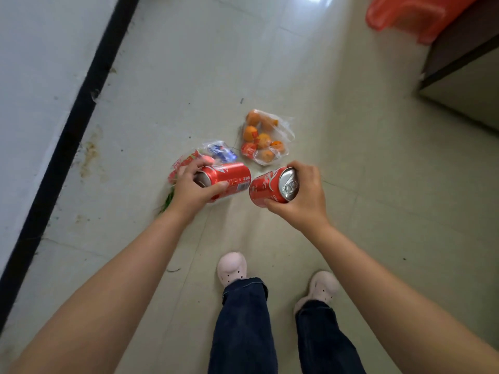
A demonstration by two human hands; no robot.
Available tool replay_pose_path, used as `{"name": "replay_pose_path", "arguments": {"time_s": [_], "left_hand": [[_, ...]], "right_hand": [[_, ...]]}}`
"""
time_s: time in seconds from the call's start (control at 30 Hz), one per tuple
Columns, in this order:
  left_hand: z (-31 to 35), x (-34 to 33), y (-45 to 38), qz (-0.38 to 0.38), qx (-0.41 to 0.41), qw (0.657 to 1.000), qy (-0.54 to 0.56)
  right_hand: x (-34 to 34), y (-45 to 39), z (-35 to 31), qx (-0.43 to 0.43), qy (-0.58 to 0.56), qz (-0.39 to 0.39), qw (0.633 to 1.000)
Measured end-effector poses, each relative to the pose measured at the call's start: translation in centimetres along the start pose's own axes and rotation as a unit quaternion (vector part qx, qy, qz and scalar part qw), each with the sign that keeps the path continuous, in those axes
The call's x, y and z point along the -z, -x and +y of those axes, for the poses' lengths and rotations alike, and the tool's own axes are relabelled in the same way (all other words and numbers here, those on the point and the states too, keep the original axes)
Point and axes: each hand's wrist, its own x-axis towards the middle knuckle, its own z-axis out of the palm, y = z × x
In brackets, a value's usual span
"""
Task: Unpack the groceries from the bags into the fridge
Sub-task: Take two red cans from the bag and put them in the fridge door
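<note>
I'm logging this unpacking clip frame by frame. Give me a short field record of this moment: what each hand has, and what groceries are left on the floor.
left hand: grips a red soda can, held on its side
right hand: grips a second red can, pull-tab top toward the camera
bag of oranges: clear plastic, on the floor tiles
second bag: on the floor behind the left hand, red and blue packets inside
fridge: not clearly in view

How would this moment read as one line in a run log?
left hand: holds red can | right hand: holds second red can | orange bag: on floor
</note>
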Motion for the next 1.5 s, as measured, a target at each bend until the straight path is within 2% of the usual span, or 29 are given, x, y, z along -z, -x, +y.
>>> {"name": "replay_pose_path", "arguments": {"time_s": [0.17,0.33,0.6,0.83,1.07,1.17,1.3,1.37,1.5], "left_hand": [[8.4,-7.3,4.2,-0.034,-0.089,0.988,-0.122],[16.8,-16.8,10.7,-0.053,-0.19,0.962,-0.191],[32.7,-36.3,24.0,-0.102,-0.352,0.877,-0.31],[47.1,-47.4,31.5,-0.076,-0.487,0.798,-0.346],[61.5,-54.0,36.0,-0.034,-0.594,0.732,-0.332],[67.6,-56.1,37.7,-0.021,-0.627,0.716,-0.305],[75.2,-58.0,40.5,-0.017,-0.651,0.713,-0.259],[78.4,-58.9,41.6,0.01,-0.674,0.703,-0.227],[83.2,-61.0,41.9,0.132,-0.703,0.672,-0.193]], "right_hand": [[9.4,1.8,1.1,0.016,-0.013,0.073,0.997],[22.7,4.9,4.6,0.016,-0.012,0.114,0.993],[48.5,11.3,10.0,0.026,0.035,0.215,0.976],[67.0,14.5,12.6,0.046,0.035,0.332,0.941],[83.2,12.5,11.7,0.099,0.045,0.399,0.911],[89.7,10.3,10.4,0.136,0.055,0.427,0.892],[98.1,7.5,8.0,0.189,0.064,0.464,0.863],[101.7,6.0,6.9,0.217,0.066,0.483,0.846],[107.3,2.3,5.4,0.272,0.04,0.496,0.824]]}}
